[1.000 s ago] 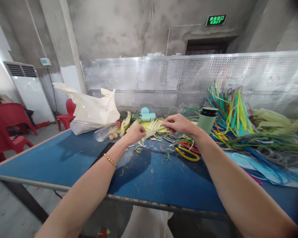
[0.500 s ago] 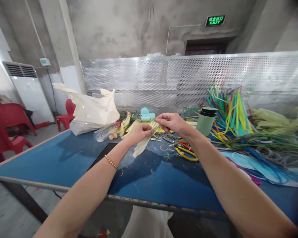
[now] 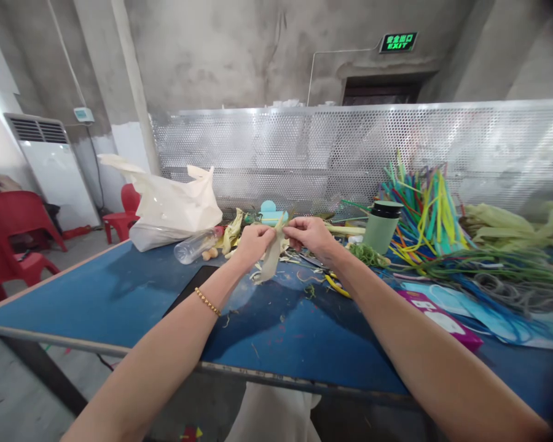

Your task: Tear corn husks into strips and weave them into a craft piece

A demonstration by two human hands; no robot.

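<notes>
My left hand (image 3: 254,240) and my right hand (image 3: 306,235) are raised together above the blue table (image 3: 120,294), both pinching the top of a pale corn husk strip (image 3: 270,263). The strip hangs down between the hands, its lower end near the table. A beaded bracelet (image 3: 207,301) is on my left wrist. More husk pieces (image 3: 233,230) lie just behind the hands. Scissors with yellow handles (image 3: 336,285) lie partly hidden under my right forearm.
A white plastic bag (image 3: 168,205) and a clear bottle (image 3: 196,244) sit at the left back. A green cup with a black lid (image 3: 382,226), coloured strips (image 3: 424,209), husks (image 3: 511,224) and a purple packet (image 3: 437,319) crowd the right. A perforated metal screen (image 3: 332,153) stands behind. Red chairs (image 3: 13,233) stand left.
My hands have come closer together and nearer to me. The husk strip, held level before, now hangs down from both pinches. The scissors are more hidden by my right arm.
</notes>
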